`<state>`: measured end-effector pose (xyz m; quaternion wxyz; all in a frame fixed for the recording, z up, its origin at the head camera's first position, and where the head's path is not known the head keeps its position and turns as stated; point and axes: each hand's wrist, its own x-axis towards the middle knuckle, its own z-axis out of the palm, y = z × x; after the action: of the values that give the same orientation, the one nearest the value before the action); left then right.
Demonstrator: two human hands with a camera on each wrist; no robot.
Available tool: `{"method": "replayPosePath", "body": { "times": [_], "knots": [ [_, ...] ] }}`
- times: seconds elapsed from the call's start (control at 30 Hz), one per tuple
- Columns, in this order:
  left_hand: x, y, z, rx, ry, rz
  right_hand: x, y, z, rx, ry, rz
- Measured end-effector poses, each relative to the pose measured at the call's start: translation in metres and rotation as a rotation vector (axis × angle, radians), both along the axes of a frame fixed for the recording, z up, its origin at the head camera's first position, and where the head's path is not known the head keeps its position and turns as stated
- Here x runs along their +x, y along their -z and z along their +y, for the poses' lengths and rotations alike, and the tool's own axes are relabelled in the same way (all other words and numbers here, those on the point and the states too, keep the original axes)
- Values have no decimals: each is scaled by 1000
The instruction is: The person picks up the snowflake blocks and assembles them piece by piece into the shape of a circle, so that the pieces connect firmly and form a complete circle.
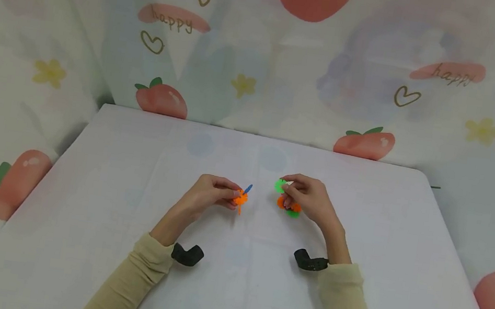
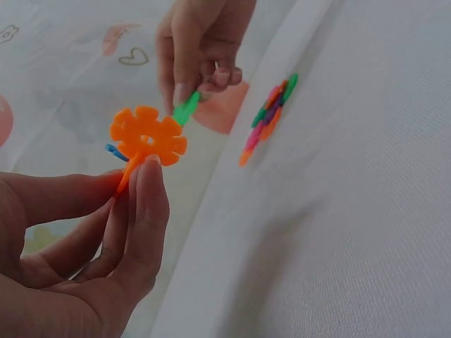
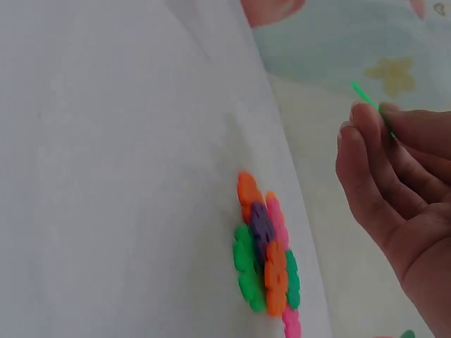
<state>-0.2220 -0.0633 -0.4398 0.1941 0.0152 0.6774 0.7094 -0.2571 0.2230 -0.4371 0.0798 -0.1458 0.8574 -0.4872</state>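
Observation:
Between thumb and fingers, my left hand [image 1: 209, 196] pinches an orange notched disc [image 2: 146, 135] that is joined to another orange piece, with a blue piece [image 2: 117, 151] behind it. My right hand [image 1: 312, 198] pinches a bright green disc [image 1: 280, 185], seen edge-on in the right wrist view. Below and beside the right hand, a small pile of discs lies on the table: orange [image 3: 275, 279], purple [image 3: 261, 229], green [image 3: 248, 268] and pink ones. The right hand partly hides this pile in the head view. The two held items are apart.
A white cloth covers the table [image 1: 228, 289]. Behind and to the left stand patterned fabric walls [image 1: 225, 40]. A black wrist mount [image 1: 188, 255] sits at the left sleeve, another [image 1: 310, 260] at the right sleeve.

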Motion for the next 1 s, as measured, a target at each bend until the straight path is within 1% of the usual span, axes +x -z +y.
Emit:
{"method": "replayPosePath", "body": {
  "times": [0.07, 0.17, 0.37, 0.47, 0.57, 0.7, 0.87, 1.0],
  "knots": [
    [-1, 0, 0, -1, 2, -6, 0, 2, -7, -53, -13, -11],
    [-2, 0, 0, -9, -5, -2, -2, 6, -19, -126, -36, -54],
    [-1, -3, 0, -42, -6, 14, -4, 7, -34, -204, -59, -110],
    [-1, -4, -1, -45, -3, 15, -4, 5, -39, -213, -86, -127],
    [0, -3, -1, -58, -7, 16, -5, 3, -40, -201, -109, -142],
    [1, -3, 0, -78, -4, 12, -4, 1, -41, -189, -114, -156],
    [1, -4, 1, -92, -10, 1, -4, -2, -45, -199, -121, -168],
    [1, -6, 2, -110, -14, -4, -3, 0, -49, -211, -117, -176]
  ]
}}
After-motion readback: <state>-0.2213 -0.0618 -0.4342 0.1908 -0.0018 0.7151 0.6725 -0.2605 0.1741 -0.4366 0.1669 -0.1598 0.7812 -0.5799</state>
